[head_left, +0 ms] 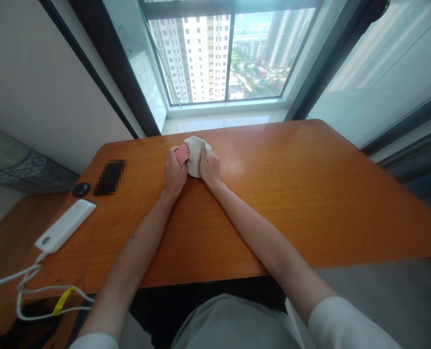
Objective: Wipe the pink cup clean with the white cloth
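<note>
Near the far edge of the wooden table, my two hands meet around an off-white, soft-looking cloth (194,157). My right hand (210,167) grips its right side, with the thumb lying over the front. My left hand (175,169) is closed around a small pink piece (182,154) that touches the cloth's left side. I cannot tell whether the pink piece is joined to the cloth or separate. The fingers behind both things are hidden.
On the wooden table (291,194), to the left, lie a blurred dark rectangular object (110,177), a round black object (81,189) and a white power bank (66,226). A white cable (30,291) with a yellow tag (62,301) runs from the power bank. A window stands beyond.
</note>
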The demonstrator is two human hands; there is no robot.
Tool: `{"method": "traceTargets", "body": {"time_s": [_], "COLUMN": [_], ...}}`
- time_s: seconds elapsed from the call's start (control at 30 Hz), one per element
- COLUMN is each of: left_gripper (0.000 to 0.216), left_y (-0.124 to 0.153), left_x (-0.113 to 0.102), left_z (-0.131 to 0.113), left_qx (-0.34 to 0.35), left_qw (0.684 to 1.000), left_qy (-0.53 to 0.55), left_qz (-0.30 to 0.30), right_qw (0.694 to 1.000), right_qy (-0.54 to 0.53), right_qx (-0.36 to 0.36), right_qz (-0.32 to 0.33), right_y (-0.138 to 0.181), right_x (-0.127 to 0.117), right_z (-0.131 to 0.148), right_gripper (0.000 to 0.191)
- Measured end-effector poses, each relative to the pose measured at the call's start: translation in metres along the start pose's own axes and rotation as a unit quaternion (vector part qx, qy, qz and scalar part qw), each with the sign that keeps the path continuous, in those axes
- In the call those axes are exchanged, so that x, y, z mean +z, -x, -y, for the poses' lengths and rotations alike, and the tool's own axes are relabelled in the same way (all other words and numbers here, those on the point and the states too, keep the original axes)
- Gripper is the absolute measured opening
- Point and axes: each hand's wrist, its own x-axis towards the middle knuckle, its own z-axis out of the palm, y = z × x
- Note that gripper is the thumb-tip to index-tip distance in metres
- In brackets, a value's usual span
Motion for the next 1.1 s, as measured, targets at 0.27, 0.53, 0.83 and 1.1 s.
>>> {"method": "traceTargets", "body": {"time_s": [0.27,0.53,0.83,1.1], "left_gripper": [0.033,0.041,0.037,0.036], "left_y": [0.001,0.000,0.000,0.000], "left_x": [-0.001,0.001,0.001,0.000], "left_z": [0.000,0.003,0.005,0.005], "left_qx": [0.001,0.018,0.012,0.019], "left_qw": [0.999,1.000,0.999,1.000], "left_qy": [0.036,-0.011,0.036,0.007], "left_qz": [0.002,-0.009,0.001,-0.007], "right_qw": [0.954,0.999,0.971,0.987], "right_qy": [0.022,0.020,0.039,-0.004], "right_qx": [-0.286,0.018,-0.204,-0.159], "right_qz": [0.086,-0.036,0.119,0.005], "right_y": [0.012,-0.003,0.008,0.004], "right_x": [-0.009,-0.004,-0.001,-0.011], "right_z": [0.017,-0.005,0.010,0.006], "right_gripper": [0.058,0.060,0.055,0.060]}}
